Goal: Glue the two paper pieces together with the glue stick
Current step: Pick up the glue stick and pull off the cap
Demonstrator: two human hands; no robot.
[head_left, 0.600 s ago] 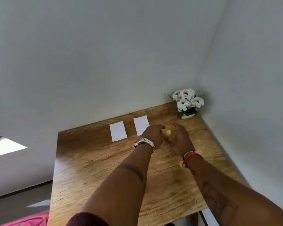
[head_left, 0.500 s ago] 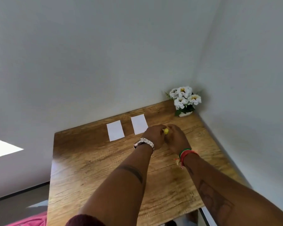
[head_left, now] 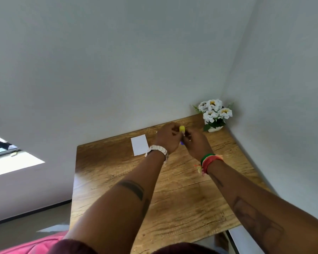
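Head view shows both hands raised together above the far part of a wooden table (head_left: 182, 198), near the corner where two grey walls meet. Between them sits the glue stick (head_left: 182, 129): only its yellow end shows on top and a sliver of purple lower down, the rest hidden by fingers. The left hand (head_left: 167, 137) curls around the stick from the left, fingers wrapped on it; the right hand (head_left: 195, 142) pinches it from the right, fingertips at the yellow end. Whether the cap is on or off cannot be made out, and no label or writing on the stick is readable.

One white paper piece (head_left: 140, 145) lies flat on the table just left of the left hand, its lower right corner tucked behind the wristwatch (head_left: 157, 150). The second paper piece is almost wholly covered by the left hand; at most a thin pale edge peeks out above the knuckles, too small to be sure of.

A red and green wristband (head_left: 208, 161) circles the right wrist. Dark marks on both forearms are blurred and cannot be read. A small pot of white flowers (head_left: 214, 114) stands in the table's far right corner, apart from the hands. The near edge of the picture cuts off the elbows, a dark red sleeve (head_left: 70, 247) and something pink at lower left
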